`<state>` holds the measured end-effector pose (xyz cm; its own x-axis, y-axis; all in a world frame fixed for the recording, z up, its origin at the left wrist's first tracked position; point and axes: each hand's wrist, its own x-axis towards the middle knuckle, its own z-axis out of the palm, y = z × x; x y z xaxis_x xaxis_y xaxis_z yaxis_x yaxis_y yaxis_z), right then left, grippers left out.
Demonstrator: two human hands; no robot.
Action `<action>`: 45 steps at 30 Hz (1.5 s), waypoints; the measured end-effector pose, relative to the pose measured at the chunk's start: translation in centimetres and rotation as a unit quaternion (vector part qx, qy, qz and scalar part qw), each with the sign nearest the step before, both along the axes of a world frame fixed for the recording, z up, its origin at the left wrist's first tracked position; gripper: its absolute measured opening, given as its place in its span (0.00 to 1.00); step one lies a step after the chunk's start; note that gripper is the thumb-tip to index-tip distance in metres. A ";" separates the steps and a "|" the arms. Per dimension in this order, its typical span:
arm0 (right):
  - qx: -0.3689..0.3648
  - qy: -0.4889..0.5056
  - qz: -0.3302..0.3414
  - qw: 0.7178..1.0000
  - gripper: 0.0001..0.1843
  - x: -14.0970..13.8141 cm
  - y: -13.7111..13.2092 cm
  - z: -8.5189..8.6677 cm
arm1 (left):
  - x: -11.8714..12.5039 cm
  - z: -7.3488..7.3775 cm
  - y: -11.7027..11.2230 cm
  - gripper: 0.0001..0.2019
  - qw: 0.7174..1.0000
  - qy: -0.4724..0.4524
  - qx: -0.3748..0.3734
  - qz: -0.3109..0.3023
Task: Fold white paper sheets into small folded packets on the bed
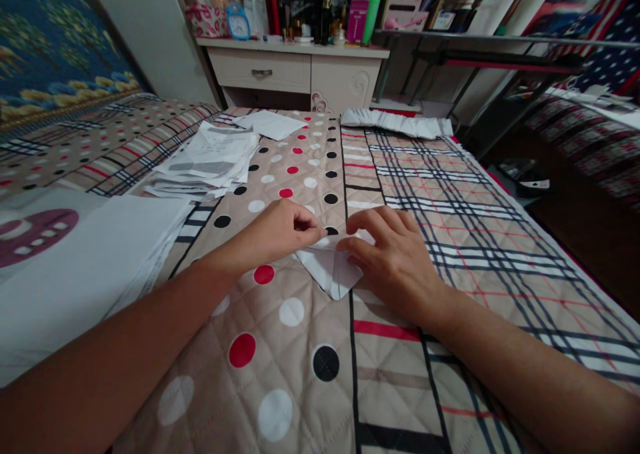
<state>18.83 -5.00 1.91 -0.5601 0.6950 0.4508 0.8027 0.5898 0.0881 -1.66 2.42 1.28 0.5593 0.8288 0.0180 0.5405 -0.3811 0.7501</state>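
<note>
A small folded piece of white paper (333, 273) lies on the quilted bedspread (300, 401) between my hands, its lower end narrowing toward me. My left hand (287, 231) pinches the paper's upper left edge between thumb and forefinger. On the other side, my right hand (390, 257) has its thumb and curled fingers at the upper right part of the paper, covering some of it. Several creases show across the paper's face.
A stack of used papers (205, 157) lies to the left, with a white sheet (273, 125) behind it. Larger sheets (100, 261) are at the near left. A row of folded paper pieces (395, 123) rests at the far edge, before a white dresser (295, 71).
</note>
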 end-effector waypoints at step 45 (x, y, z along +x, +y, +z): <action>-0.176 0.006 -0.106 0.979 0.32 -2.1 -0.2 0.0 | 0.5 -0.2 -1.2 0.09 0.978 0.119 0.148 -0.087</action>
